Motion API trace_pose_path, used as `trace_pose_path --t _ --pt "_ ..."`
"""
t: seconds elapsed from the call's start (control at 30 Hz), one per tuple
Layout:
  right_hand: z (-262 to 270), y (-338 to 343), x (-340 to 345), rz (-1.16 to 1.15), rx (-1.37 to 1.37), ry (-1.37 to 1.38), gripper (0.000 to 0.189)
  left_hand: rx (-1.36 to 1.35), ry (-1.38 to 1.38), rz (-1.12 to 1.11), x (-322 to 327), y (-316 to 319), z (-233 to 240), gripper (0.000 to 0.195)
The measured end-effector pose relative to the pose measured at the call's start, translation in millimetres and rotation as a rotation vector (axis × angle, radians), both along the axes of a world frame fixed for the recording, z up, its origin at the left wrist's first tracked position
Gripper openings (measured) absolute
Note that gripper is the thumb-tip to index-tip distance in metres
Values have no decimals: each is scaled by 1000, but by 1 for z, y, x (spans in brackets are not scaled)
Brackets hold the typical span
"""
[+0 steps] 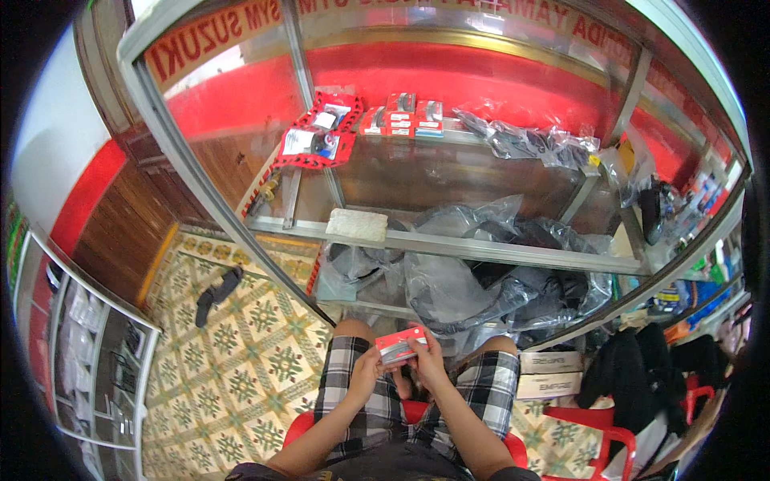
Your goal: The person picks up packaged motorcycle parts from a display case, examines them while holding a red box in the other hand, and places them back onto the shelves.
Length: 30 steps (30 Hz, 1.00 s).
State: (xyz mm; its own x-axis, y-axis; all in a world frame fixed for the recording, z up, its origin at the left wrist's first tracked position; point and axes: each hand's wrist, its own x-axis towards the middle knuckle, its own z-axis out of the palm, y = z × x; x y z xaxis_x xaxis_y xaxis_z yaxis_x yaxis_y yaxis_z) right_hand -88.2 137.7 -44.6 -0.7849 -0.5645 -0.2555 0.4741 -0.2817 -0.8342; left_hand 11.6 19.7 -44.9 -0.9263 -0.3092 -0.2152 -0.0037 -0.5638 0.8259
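Above my lap, both hands hold a small red and grey cardboard box. My left hand grips its left end, and my right hand has hold of the right end, thumb over the front. The fingers behind the box are partly hidden. Ahead of me on a shelf in the glass display case, a stack of similar red and grey boxes stands beside red-bordered plastic packets.
A white block rests on the case's metal frame. Plastic-wrapped dark parts fill the lower shelf. Cartons and a red plastic chair stand to my right. Dark sandals lie on the tiled floor.
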Motion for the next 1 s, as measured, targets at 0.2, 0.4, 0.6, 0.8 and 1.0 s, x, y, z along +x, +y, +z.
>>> trace_pose_path --t 0.2,0.4,0.6,0.8,1.0 --pt "46 34 -7 -20 132 97 45 -156 2 -192 1 12 12 33" --pt "108 28 9 -17 291 433 53 -38 115 -156 1 11 34 36" --pt "125 3 19 -30 320 555 49 229 67 -163 -4 4 42 36" --pt "142 -18 33 18 530 985 36 835 104 -116 -4 -4 45 49" --pt "154 -21 35 24 606 1231 30 808 22 -260 -3 -6 50 58"
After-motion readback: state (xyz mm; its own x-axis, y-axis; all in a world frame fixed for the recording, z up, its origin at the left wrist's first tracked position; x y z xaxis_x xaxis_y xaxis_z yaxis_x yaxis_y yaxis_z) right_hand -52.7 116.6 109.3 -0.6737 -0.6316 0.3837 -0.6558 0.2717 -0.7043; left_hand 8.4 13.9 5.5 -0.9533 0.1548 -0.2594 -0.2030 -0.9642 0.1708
